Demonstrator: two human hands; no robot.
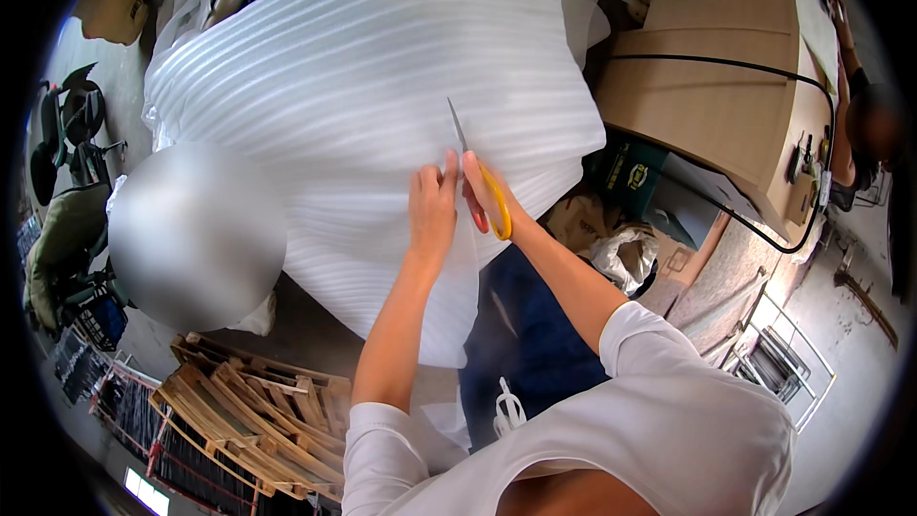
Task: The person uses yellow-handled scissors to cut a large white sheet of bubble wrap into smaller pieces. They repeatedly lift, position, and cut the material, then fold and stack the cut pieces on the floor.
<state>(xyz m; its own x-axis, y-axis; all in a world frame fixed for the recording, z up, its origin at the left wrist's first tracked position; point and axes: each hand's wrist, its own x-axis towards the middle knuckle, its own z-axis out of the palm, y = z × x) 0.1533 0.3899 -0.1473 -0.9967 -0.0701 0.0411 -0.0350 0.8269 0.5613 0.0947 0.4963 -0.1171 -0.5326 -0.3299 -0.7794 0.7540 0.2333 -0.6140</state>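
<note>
A broad white foam sheet (373,67) with ribbed lines spreads in front of me, one corner hanging down toward my lap. My right hand (488,193) grips a pair of scissors (501,210) with yellow and red handles. Their blades point away from me over the sheet and look nearly closed, with an edge of the foam running down beside the handles. Just left of the scissors, my left hand (435,207) is closed on the foam, its fingertips close to my right hand. The sheet's underside and what supports it are hidden.
At the right stands a light wooden cabinet (707,96) with a black cable (735,62) across it. Below it are a dark green box (630,172) and a crumpled bag (626,258). Wooden pallets (248,411) lie at lower left; a blurred round patch covers the left. Another person (845,124) is at far right.
</note>
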